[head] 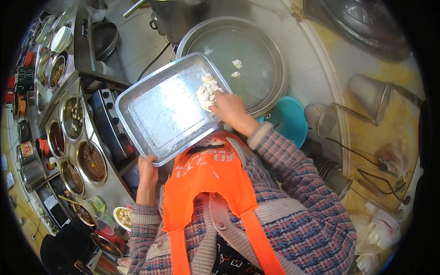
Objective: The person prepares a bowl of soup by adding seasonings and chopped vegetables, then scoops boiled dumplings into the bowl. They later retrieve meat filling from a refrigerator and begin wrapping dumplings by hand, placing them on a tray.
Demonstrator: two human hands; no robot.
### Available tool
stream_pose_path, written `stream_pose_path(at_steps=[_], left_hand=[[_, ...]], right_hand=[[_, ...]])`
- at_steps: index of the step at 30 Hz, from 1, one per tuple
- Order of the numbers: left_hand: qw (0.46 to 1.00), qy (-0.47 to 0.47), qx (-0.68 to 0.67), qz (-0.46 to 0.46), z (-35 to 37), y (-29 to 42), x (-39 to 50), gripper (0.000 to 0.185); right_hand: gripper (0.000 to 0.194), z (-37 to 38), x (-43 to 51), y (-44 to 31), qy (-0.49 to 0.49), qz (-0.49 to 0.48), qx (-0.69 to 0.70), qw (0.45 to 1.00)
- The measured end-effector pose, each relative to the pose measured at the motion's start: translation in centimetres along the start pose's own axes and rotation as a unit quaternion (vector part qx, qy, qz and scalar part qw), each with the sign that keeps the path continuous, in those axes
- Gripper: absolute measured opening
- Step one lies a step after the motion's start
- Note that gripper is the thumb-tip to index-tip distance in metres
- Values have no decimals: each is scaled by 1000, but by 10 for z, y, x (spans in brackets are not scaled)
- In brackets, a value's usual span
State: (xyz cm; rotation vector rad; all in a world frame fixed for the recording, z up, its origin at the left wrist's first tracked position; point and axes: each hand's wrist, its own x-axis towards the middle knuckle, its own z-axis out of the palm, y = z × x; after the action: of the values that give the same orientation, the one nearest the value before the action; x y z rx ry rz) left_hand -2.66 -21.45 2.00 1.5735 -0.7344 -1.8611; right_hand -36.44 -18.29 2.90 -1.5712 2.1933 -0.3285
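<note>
My left hand (pixel 148 170) grips the near left corner of a rectangular metal tray (pixel 154 113), which is tilted in front of my orange apron. At the tray's right end lies a small heap of pale folded dumplings (pixel 207 91). My right hand (pixel 228 106) reaches over that end, its fingers touching the heap; whether it pinches a dumpling I cannot tell. The tray's far right edge overlaps the rim of a large round metal pot (pixel 282 74) of cloudy liquid, where two dumplings (pixel 237 64) float apart from each other.
A teal basin (pixel 292 118) stands right of the pot. Mesh strainers (pixel 369 98) hang or rest farther right. On the left is a steel counter with round containers of sauces (pixel 92 161) and a stove with knobs (pixel 111 120). A black cable (pixel 153 62) runs behind the tray.
</note>
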Motion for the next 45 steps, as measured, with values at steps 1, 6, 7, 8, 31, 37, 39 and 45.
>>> stream_pose_path(at_steps=[1, 6, 7, 8, 31, 37, 39, 45], left_hand=[[1000, -2, -1, -1, 0, 0, 0, 44], [1000, 5, 5, -6, -2, 4, 0, 44], [1000, 7, 7, -9, -2, 4, 0, 44], [1000, 9, 8, -11, -1, 5, 0, 45], [999, -7, 26, -32, -3, 16, -1, 47], [999, -5, 34, -26, -8, 14, 1, 46], [999, 7, 40, -32, -8, 14, 2, 46], [999, -5, 24, -31, -4, 18, 1, 47]], right_hand=[[30, 12, 3, -5, -9, 18, -1, 1000], [22, 8, 4, 7, 91, 30, 96, 991], [21, -3, 2, 14, 108, 45, 105, 988], [28, -16, 2, 21, 140, 54, 77, 986], [27, 3, 43, 11, 70, -247, -83, 963], [23, 1, 66, 19, 33, -169, 50, 984], [17, -28, 63, 23, 54, -93, 150, 983], [20, -39, 27, 32, 117, -62, -75, 988]])
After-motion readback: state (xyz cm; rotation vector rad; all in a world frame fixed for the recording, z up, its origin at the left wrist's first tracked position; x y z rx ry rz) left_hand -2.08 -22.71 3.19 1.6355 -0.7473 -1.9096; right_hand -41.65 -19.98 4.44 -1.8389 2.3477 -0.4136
